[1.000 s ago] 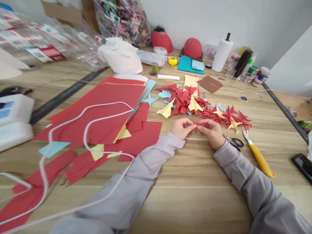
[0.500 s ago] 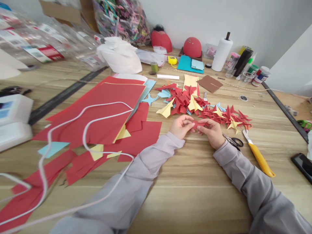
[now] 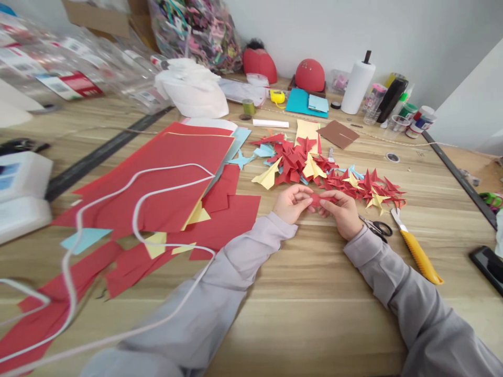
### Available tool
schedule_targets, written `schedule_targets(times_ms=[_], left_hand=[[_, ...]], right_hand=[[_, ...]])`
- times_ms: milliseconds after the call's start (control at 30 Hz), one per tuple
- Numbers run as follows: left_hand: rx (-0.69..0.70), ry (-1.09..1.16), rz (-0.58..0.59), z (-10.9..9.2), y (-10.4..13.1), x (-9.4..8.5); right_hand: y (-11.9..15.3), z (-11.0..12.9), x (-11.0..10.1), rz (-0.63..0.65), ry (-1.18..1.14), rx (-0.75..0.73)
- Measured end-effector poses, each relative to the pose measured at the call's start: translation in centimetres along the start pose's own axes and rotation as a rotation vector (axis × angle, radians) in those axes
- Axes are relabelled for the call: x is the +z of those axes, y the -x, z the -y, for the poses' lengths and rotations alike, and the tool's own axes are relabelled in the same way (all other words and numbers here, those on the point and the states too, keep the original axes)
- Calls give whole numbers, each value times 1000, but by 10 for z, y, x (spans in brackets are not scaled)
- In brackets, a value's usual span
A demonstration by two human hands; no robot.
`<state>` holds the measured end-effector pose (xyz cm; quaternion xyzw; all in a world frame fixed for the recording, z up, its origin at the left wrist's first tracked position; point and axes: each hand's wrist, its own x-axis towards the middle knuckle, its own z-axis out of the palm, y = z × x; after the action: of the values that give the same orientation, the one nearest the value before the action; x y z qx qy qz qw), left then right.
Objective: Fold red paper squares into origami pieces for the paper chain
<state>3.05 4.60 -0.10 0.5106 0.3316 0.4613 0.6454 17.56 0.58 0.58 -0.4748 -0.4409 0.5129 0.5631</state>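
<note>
A small folded piece of red paper [image 3: 315,199] is pinched between my two hands, over the middle of the wooden table. My left hand [image 3: 293,204] grips its left end with thumb and fingers. The right end is in the fingertips of my right hand [image 3: 341,210]. Fingers cover much of the paper, so its exact shape is hidden. Just beyond my hands lies a heap of folded red paper stars [image 3: 293,162], mixed with yellow and blue ones. Scissors [image 3: 377,228] with black handles rest right of my right wrist, beside a yellow-handled utility knife [image 3: 420,254].
On the left are large red paper sheets [image 3: 168,178] with a white cable [image 3: 137,209] looped over them. A brown paper square [image 3: 338,134], a yellow tape measure [image 3: 277,97] and several bottles [image 3: 420,123] stand or lie farther back. A black phone [image 3: 487,269] is at the right edge.
The fingertips have shifted slightly on the red paper, the right thumb moving a little upward. Everything else is in the same place.
</note>
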Motion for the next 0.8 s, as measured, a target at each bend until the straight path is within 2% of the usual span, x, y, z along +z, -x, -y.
schedule_targets(times_ms=[800], left_hand=[[10, 23, 49, 1, 0, -1]], right_hand=[[-1, -1, -2, -7, 10, -11]])
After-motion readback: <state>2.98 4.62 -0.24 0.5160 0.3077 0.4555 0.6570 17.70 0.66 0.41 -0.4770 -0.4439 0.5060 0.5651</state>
